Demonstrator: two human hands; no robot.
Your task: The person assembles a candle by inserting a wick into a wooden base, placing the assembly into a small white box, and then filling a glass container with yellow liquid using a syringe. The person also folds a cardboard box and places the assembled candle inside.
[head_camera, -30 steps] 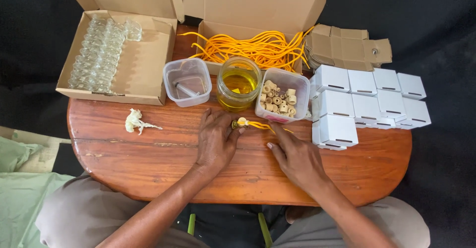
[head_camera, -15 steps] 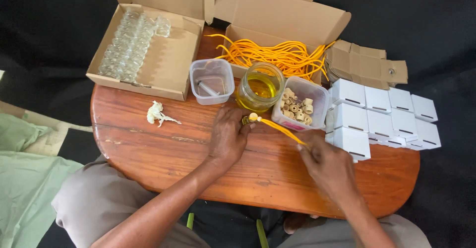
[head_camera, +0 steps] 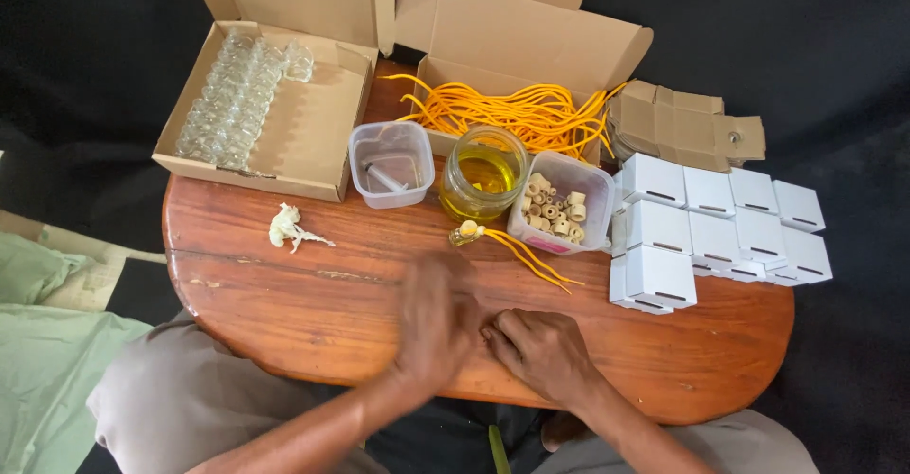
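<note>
Resting: both of my hands lie on the table (head_camera: 284, 313), touching each other near its front edge.
Left hand (head_camera: 436, 322): blurred; I cannot tell whether it is closed on anything.
Right hand (head_camera: 545, 351): flat, fingers loosely spread, gripping nothing.
Vial (head_camera: 466, 233): lies on the table just beyond my hands, clear of both, beside the jar (head_camera: 483, 175) and the tub of beads (head_camera: 559, 204).
Vial appearance: small, yellowish contents, pale stopper, with an orange cord (head_camera: 531, 261) trailing toward the white boxes (head_camera: 720, 227).
Handling advice: I judge it best picked up by its body (not by the cord), kept level, elbows clear of the jar.
Surroundings: box of empty vials (head_camera: 227, 104) far left; box of cords (head_camera: 521, 109) behind the jar; clear tub (head_camera: 391, 163); a crumpled scrap (head_camera: 287, 227).
</note>
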